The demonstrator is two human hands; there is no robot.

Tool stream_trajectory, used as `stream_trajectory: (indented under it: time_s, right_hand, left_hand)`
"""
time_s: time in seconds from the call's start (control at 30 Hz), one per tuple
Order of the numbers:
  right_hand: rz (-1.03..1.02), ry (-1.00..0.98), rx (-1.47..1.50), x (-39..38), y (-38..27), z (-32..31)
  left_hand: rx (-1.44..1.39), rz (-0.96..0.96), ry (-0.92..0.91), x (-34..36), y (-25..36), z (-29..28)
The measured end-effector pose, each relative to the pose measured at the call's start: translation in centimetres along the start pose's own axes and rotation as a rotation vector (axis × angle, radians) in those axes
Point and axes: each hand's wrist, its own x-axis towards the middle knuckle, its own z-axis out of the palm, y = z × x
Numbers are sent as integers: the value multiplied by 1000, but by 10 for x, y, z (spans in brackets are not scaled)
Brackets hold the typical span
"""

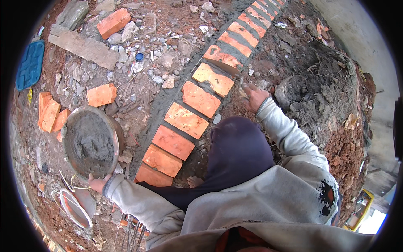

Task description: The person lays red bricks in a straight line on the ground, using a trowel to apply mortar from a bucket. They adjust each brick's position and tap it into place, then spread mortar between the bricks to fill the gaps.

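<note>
Gripping the near rim of a round metal pan [93,143] heaped with grey mortar, the left hand [97,183] has its fingers curled over the edge; the right hand [254,97] is closed on what looks like a small trowel, though its blade is too blurred to be sure, held just beside the row of orange bricks [200,99]. That row curves from near the knee away to the far right, laid on a grey mortar bed. Judging by the joints, the far ones look filled while the near gaps look open, so pointing seems partly done. Loose bricks [101,95] and rubble lie left.
</note>
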Motion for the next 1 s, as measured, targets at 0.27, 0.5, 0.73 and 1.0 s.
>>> stream_trajectory:
  time_s: [0.27,0.5,0.73,1.0]
  right_hand:
    - [77,-22,56,6,-18,-15]
    - [60,-23,66,2,-9,-8]
    - [233,138,777,-18,1,-13]
    - [305,159,1319,-22,-33,45]
  left_hand:
    - [-210,-256,14,-15,32,1]
    - [33,5,-29,27,-10,-6]
    - [49,118,2,59,-23,-18]
    - [-160,5,-26,68,-38,-12]
